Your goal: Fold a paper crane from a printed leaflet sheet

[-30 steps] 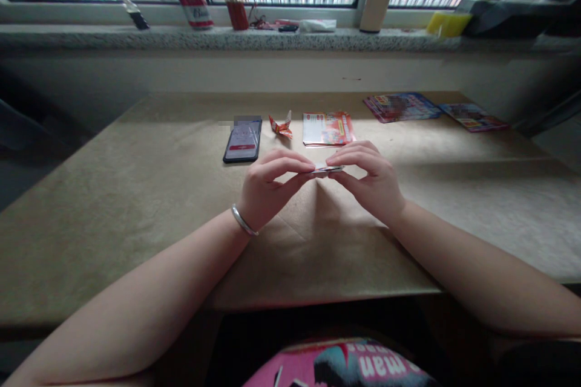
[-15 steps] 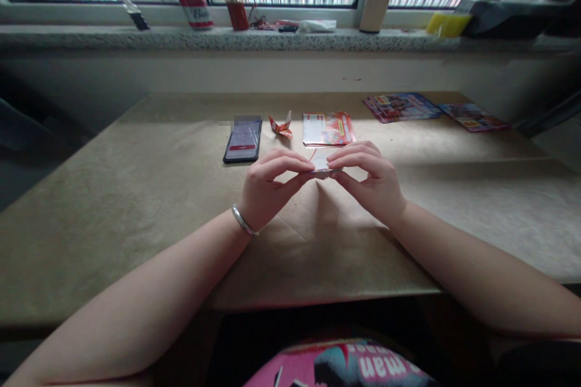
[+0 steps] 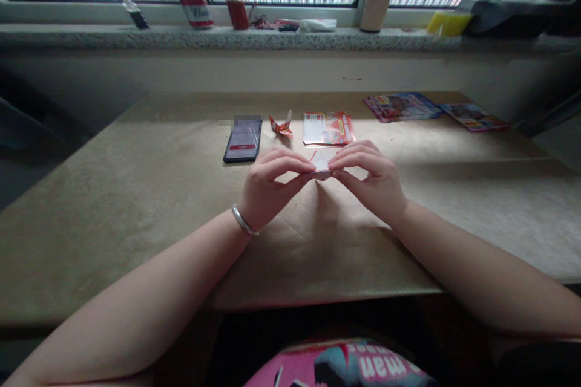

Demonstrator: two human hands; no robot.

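Note:
A small folded paper [image 3: 322, 164], whitish with a printed edge, is pinched between both hands a little above the table. My left hand [image 3: 276, 181], with a silver bangle at its wrist, grips the left end between thumb and fingers. On the right end, my right hand [image 3: 372, 178] holds in the same way. Just beyond them lies a stack of red and white printed sheets [image 3: 327, 129]. To its left stands a red folded paper figure [image 3: 281, 126] with pointed tips. The fingers hide both ends of the folded paper.
A phone [image 3: 243, 140] lies left of the paper figure. Colourful printed leaflets [image 3: 403, 107] rest at the table's far right. On the stone windowsill [image 3: 158, 41] stand a red can [image 3: 193, 3], a red bottle [image 3: 237, 12] and a yellow item [image 3: 448, 24].
The folded paper has tilted slightly between my fingers, and its middle shows a little differently. Both hands stay almost in the same place.

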